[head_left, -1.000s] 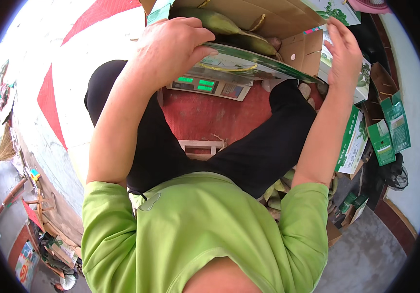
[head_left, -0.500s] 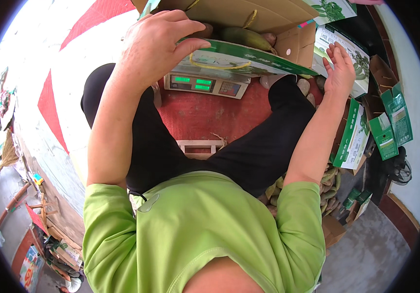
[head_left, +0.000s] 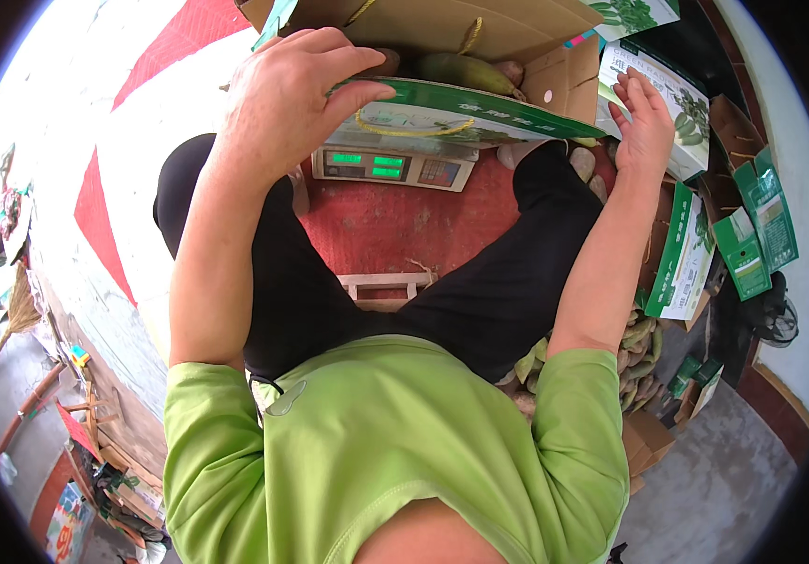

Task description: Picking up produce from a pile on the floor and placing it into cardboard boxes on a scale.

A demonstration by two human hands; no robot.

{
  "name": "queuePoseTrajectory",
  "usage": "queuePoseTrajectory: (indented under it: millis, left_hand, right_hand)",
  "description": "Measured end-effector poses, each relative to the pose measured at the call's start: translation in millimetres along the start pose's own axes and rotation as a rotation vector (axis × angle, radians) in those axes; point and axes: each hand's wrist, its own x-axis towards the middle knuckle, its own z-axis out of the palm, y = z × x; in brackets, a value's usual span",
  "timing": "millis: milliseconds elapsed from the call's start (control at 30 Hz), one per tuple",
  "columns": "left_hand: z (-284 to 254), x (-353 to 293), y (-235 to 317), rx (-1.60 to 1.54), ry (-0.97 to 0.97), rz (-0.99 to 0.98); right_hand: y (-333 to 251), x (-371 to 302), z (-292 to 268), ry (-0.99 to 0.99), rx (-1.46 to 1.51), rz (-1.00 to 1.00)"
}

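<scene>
An open cardboard box point(head_left: 517, 115) with a green and white printed side stands at the top centre. Inside lie a long green vegetable point(head_left: 466, 72) and a brownish-pink root point(head_left: 510, 71). My left hand point(head_left: 282, 89) grips the box's near-left corner, thumb over the near rim and fingers above the inside. Beside the box's right end is my right hand point(head_left: 644, 122), open and holding nothing, fingers slightly bent. A yellow cord handle point(head_left: 414, 129) hangs on the near side. Below the box shows a scale point(head_left: 390, 167) with lit green displays; the box hides its top.
Several root vegetables point(head_left: 585, 164) lie by my right knee, and a larger pile point(head_left: 644, 362) is behind my right elbow. Printed green and white cartons point(head_left: 682, 254) stand at the right. A low wooden stool point(head_left: 386, 285) shows between my legs. A broom point(head_left: 17, 305) is at far left.
My right hand has shifted slightly left, nearer the box's right end. My left hand keeps its place at the box corner. The whole view has moved a little.
</scene>
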Motion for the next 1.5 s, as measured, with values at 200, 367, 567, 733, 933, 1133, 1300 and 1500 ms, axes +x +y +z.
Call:
queuePoseTrajectory:
  millis: [200, 367, 567, 733, 933, 1133, 1300, 1500]
  left_hand:
    - [0.7, 0.9, 1.1, 0.002, -0.013, 0.003]
    - [2.0, 2.1, 0.4, 0.014, -0.008, 0.018]
    - [3.9, 8.1, 3.8, 0.011, 0.006, 0.043]
    - [1.4, 8.3, 4.1, 0.011, -0.027, 0.042]
    - [1.5, 6.7, 10.2, 0.061, -0.076, 0.010]
    - [2.0, 9.7, 13.3, 0.220, -0.273, -0.054]
    - [-4.4, 17.2, 13.4, 0.300, -0.332, 0.008]
    - [-12.2, 15.3, -6.2, 0.308, -0.341, 0.098]
  right_hand:
    - [1.9, 1.6, 1.1, -0.027, 0.003, -0.011]
    - [3.2, 5.2, 1.7, -0.023, 0.015, -0.008]
    - [-2.1, 7.1, 1.5, -0.023, 0.019, -0.025]
    - [3.4, 10.5, 14.3, -0.035, -0.003, -0.034]
    - [-20.6, 28.6, 37.4, -0.089, -0.398, -0.566]
    - [-61.4, 46.4, 77.3, -0.343, -0.943, -1.074]
    - [-66.7, 61.4, 90.7, -0.561, -1.369, -0.884]
    - [-77.2, 46.0, 102.9, -0.557, -1.346, -0.899]
